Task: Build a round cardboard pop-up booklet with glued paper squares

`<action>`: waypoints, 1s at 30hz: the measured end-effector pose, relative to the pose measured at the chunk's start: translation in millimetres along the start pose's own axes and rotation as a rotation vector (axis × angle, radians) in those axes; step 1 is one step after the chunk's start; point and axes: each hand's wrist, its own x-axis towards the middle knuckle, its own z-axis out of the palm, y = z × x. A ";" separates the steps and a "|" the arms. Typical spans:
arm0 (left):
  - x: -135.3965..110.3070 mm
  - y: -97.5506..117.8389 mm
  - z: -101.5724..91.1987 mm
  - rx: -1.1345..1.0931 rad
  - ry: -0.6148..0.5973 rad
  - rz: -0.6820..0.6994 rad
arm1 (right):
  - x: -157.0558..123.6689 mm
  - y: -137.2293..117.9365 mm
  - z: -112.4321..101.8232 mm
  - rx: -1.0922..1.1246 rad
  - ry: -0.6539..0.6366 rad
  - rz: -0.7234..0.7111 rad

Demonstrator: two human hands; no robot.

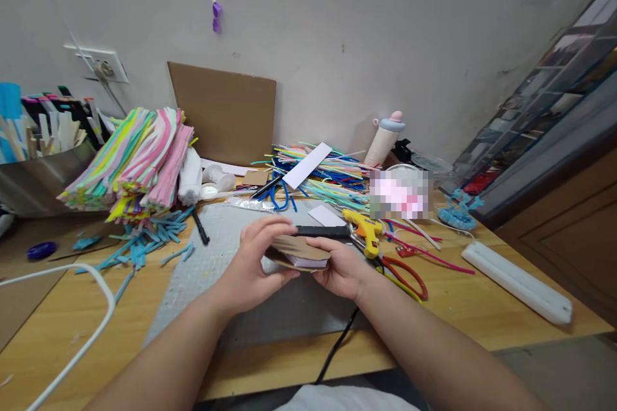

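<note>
Between both hands, above the grey cutting mat [193, 282], is a small brown cardboard piece [296, 248] with a white strip along its near side. My left hand [258, 257] grips its left end, fingers over the top and thumb below. My right hand [340, 266] pinches its right end. Just behind my right hand lies a yellow glue gun [367, 232], and a black bar-shaped thing [322, 232] sits behind the cardboard. Scissors with orange-red handles [409, 275] lie to the right of my right hand. The underside of the cardboard piece is hidden.
Bundles of pastel pipe cleaners [139, 164] stand at the left, near a metal pot [48, 180] of sticks and markers. More pipe cleaners [337, 170] lie behind the mat. A cardboard sheet [224, 112] leans on the wall. A bottle [383, 141] and white power strip [518, 282] are rightward.
</note>
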 end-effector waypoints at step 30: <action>8.4 -28.7 13.2 -0.398 0.071 -0.439 | 6.3 3.4 -7.2 -0.693 -0.007 -0.707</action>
